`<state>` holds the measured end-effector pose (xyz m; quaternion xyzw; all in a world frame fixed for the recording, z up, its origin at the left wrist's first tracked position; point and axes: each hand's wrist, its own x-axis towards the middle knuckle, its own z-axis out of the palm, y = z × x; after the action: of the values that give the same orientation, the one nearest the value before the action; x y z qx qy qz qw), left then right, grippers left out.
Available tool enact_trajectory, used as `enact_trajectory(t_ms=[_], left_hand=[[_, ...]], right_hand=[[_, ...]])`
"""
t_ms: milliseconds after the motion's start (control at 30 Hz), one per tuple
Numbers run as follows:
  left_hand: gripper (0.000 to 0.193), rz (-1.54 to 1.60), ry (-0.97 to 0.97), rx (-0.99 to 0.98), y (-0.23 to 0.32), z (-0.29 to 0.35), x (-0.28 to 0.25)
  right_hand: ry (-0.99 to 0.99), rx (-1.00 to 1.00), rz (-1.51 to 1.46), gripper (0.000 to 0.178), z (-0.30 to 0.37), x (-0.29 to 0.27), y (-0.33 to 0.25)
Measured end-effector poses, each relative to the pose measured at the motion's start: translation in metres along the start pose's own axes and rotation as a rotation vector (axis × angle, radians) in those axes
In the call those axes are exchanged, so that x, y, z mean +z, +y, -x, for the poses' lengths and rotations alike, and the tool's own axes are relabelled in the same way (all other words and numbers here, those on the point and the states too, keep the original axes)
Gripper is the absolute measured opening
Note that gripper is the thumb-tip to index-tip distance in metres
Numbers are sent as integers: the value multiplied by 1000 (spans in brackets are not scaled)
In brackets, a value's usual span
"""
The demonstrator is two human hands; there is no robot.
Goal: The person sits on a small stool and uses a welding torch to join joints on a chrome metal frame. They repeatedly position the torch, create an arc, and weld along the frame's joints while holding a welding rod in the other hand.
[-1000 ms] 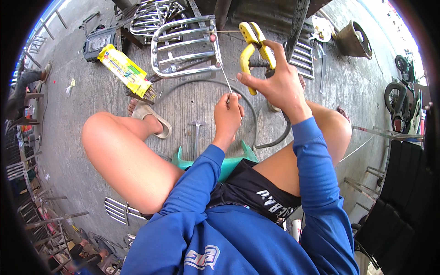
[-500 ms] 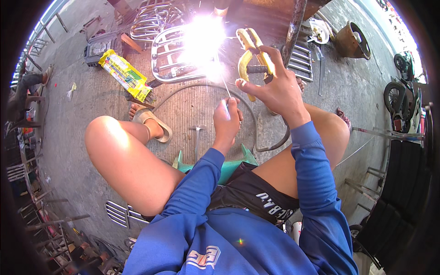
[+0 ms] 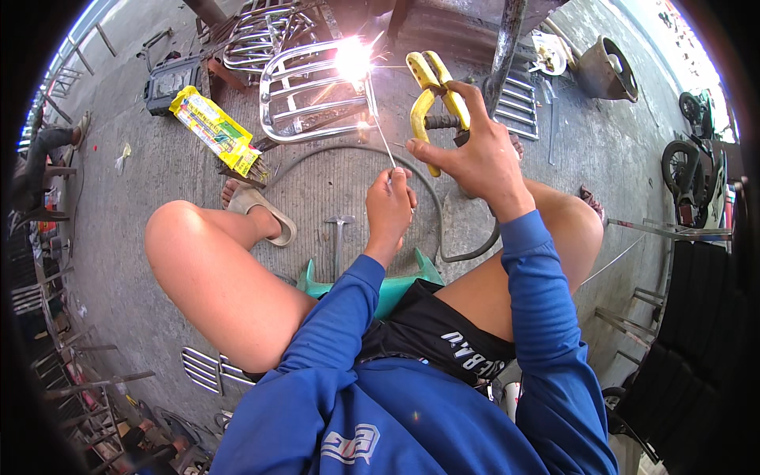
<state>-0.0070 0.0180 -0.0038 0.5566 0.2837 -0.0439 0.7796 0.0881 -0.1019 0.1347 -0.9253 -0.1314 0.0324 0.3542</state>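
Observation:
My left hand [image 3: 388,210] is closed round the lower end of a thin metal rod [image 3: 382,131], which slants up toward the right side of a chrome tube rack [image 3: 273,95]. Yellow jaws and levers mark the welding electrode holder [image 3: 427,83] in my right hand [image 3: 489,162]; its thumb and fingers curl about the levers. From the jaws a thin electrode runs left toward a bright welding arc [image 3: 354,59] at the rack's upper right. Glare hides the exact contact spot, and a few sparks fly around it.
A yellow electrode packet [image 3: 214,127] lies left of the rack, near a dark case [image 3: 170,83]. A hammer [image 3: 340,237] rests on the concrete before a green stool [image 3: 392,293]. A cable [image 3: 437,202] loops across the floor. More chrome racks [image 3: 265,36] lie behind; a bucket [image 3: 606,71] stands right.
The arc's glare has shrunk, so the rack's bars and right side show more clearly. Both hands stay nearly where they were, still holding the rod and the electrode holder.

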Motion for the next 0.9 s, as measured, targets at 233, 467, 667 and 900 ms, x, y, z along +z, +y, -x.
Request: enact_trajectory(t_ms=[233, 467, 667, 900], left_hand=[[25, 27, -17, -26, 2, -1, -1], [21, 25, 36, 4, 4, -2, 1], [17, 29, 38, -13, 4, -3, 1], [16, -23, 78, 23, 4, -4, 1]], right_hand=[[148, -106, 41, 99, 25, -24, 13], [66, -111, 92, 98, 75, -40, 23], [51, -147, 126, 99, 82, -41, 26], [52, -236, 107, 99, 79, -43, 34]])
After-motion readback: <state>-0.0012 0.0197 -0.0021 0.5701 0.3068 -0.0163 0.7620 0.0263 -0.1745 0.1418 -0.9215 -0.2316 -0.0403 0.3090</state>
